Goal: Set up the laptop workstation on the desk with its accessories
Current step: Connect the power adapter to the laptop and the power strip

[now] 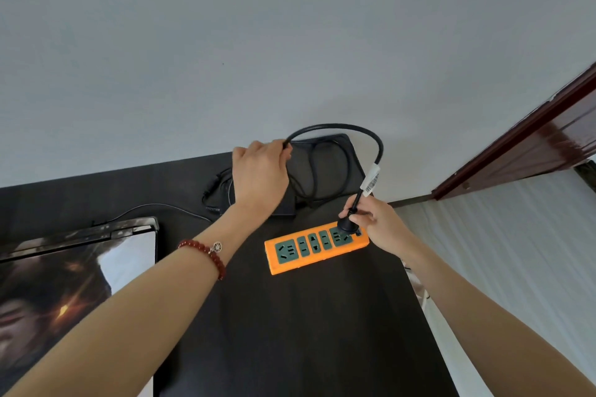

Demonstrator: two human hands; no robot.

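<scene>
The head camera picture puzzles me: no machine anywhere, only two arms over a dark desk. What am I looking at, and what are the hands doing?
There is no robot here. A person wears a wide-angle camera on the head, so you see their own arms from above. The right hand pinches a black plug at the end socket of an orange power strip lying on the black desk. Whether the plug is fully in, I cannot tell. The left hand, with a red bead bracelet on its wrist, grips the plug's black cable, which arches between the hands. Behind lies a black power adapter, and at the left a laptop with its screen lit.
</scene>
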